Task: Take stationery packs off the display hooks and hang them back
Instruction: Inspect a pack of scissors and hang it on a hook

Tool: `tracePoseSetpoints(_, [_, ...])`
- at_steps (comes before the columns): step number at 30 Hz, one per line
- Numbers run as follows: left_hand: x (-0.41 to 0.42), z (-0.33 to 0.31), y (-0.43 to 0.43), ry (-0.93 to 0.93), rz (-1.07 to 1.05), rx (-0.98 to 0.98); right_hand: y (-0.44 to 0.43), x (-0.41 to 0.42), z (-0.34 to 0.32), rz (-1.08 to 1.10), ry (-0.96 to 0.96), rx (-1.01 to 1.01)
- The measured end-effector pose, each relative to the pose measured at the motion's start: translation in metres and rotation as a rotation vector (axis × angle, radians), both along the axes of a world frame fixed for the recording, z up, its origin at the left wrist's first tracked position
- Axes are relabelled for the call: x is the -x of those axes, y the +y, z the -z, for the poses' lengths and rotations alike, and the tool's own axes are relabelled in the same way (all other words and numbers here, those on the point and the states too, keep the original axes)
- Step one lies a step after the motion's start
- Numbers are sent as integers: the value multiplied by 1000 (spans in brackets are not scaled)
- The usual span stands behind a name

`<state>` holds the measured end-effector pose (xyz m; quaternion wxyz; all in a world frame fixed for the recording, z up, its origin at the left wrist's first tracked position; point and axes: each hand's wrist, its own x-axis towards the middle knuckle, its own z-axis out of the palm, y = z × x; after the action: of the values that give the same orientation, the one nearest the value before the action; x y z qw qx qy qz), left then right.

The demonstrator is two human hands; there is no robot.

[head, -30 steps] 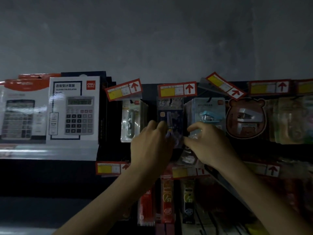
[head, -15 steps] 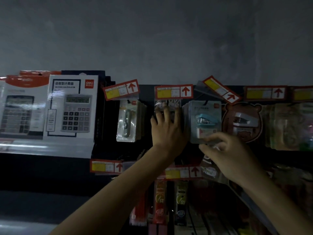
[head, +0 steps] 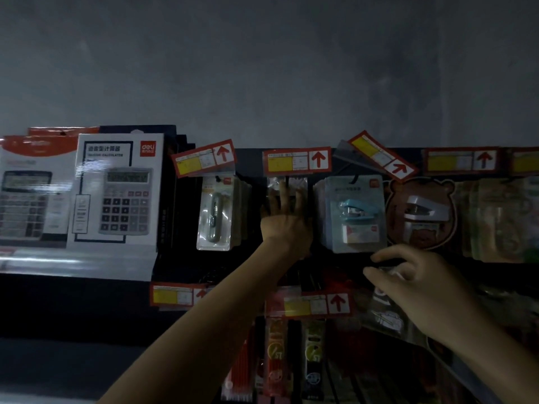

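My left hand (head: 287, 217) is raised to the top row of hooks, its fingers spread flat against a dark pack. Only that pack's clear top (head: 287, 182) shows above my fingertips, right under a red price tag (head: 297, 160). My right hand (head: 420, 284) is lower and to the right, below the blue stapler pack (head: 354, 214). Its thumb and fingers pinch the top of a clear plastic pack (head: 385, 314), which hangs down tilted in front of the lower row.
A green tool pack (head: 215, 212) hangs left of my left hand, and a bear-shaped stapler pack (head: 421, 215) further right. Calculator boxes (head: 116, 191) stand on the shelf at left. Pen refill packs (head: 275, 357) hang in the lower row under another price tag (head: 318, 305).
My left hand rose from in front of the dark pack to lie flat over it at the top hook. My right hand dropped down and right, carrying the clear pack.
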<state>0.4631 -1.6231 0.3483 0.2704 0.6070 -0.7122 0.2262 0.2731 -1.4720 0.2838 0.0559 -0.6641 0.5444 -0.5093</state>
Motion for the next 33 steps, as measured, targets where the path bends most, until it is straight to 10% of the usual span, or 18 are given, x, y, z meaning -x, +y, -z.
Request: tracePoseSetpoints(33, [-21, 62, 77, -135, 198, 18, -10, -21, 10, -37, -11, 7])
